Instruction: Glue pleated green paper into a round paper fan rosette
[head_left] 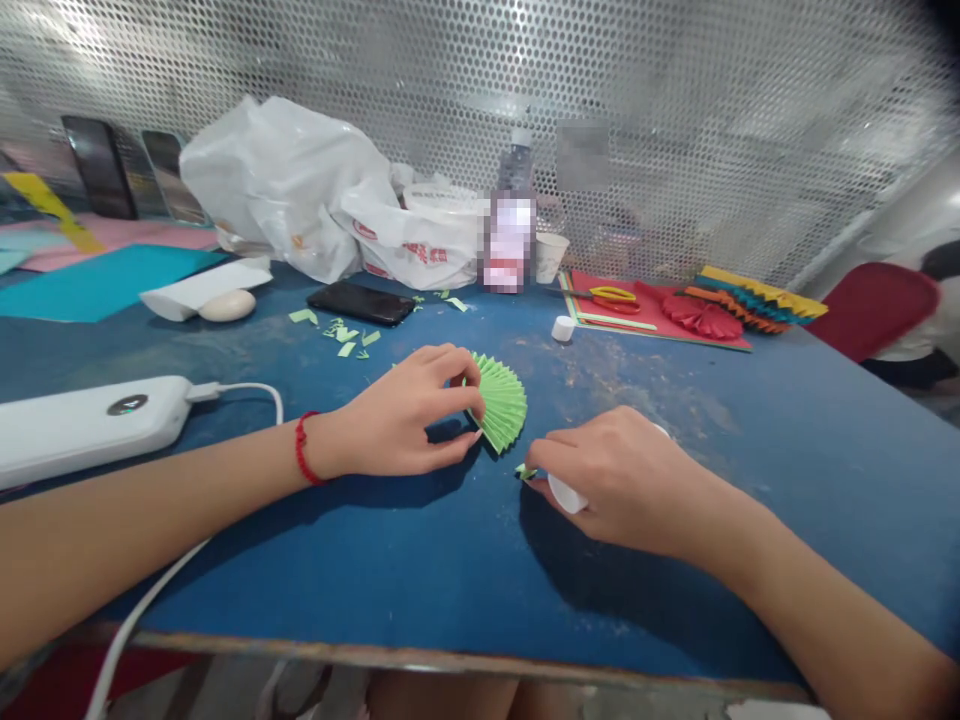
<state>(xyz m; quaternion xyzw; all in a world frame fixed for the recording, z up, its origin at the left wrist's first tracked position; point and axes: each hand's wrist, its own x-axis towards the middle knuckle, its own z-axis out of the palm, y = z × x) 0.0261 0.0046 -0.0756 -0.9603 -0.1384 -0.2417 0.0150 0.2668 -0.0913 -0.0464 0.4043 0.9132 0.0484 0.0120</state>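
Note:
My left hand (420, 410), with a red cord bracelet (306, 448) at the wrist, pinches the inner edge of a green pleated paper fan (504, 402) resting on the table. To its right, my right hand (622, 475) is curled around a white glue stick (567, 494), whose lower end shows below the fingers. A small green paper scrap (525, 471) sits at the tips of that hand's thumb and forefinger. Beyond the hands, a small white cap (563, 328) stands on the blue table (420, 570).
Green paper scraps (341, 332) lie by a black phone (361, 302). White plastic bags (285, 190), a bottle (511, 220) and a paper cup (551, 257) stand behind. Yellow-handled scissors (613, 295) rest on red paper (592, 322). A white power bank (90, 425) with a cable is left.

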